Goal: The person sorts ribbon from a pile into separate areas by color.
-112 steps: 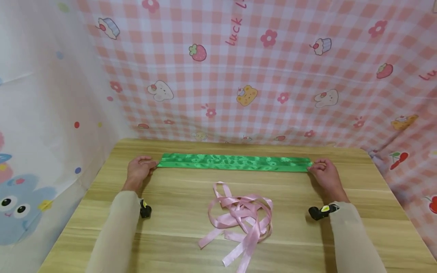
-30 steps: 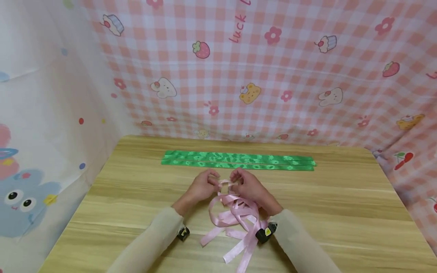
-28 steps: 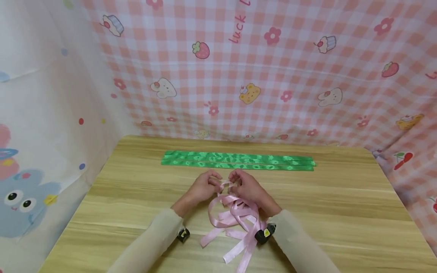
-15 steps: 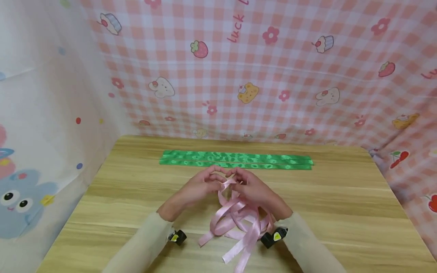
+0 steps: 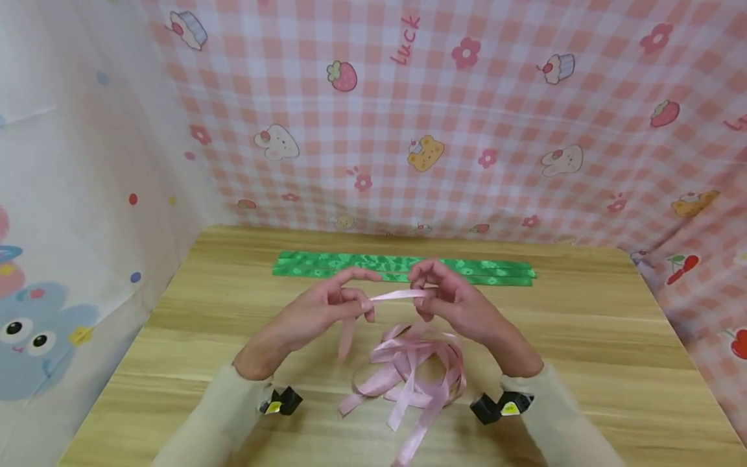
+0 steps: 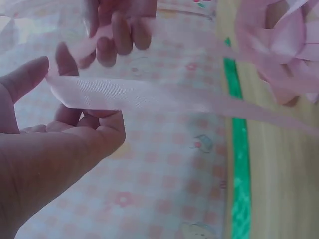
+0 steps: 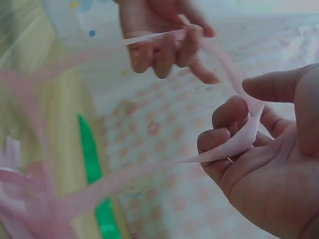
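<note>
A stretch of pink satin ribbon [image 5: 400,295] spans the gap between the two hands, raised above the table. My left hand [image 5: 327,305] pinches it between thumb and fingers, and a length hangs down below that hand. The right hand [image 5: 455,301] pinches the same ribbon at the other side. In the left wrist view the ribbon [image 6: 134,94] trails from the fingers toward the pile; in the right wrist view the ribbon [image 7: 234,144] bends over the curled fingers. Beneath the hands lies the loose ribbon pile [image 5: 417,370], loops overlapping, with several tails pointing toward the front.
Green patterned ribbon strips [image 5: 490,272] lie flat side by side along the back of the wooden table [image 5: 589,337], partly behind the hands. A pink checked cloth [image 5: 502,104] hangs behind the table, and a white printed cloth [image 5: 76,162] hangs at the left.
Both hands left the green strips' ends and came to the pink pile, took hold of ribbon there, then lifted it and drew apart, stretching it between them. The green strips now lie released.
</note>
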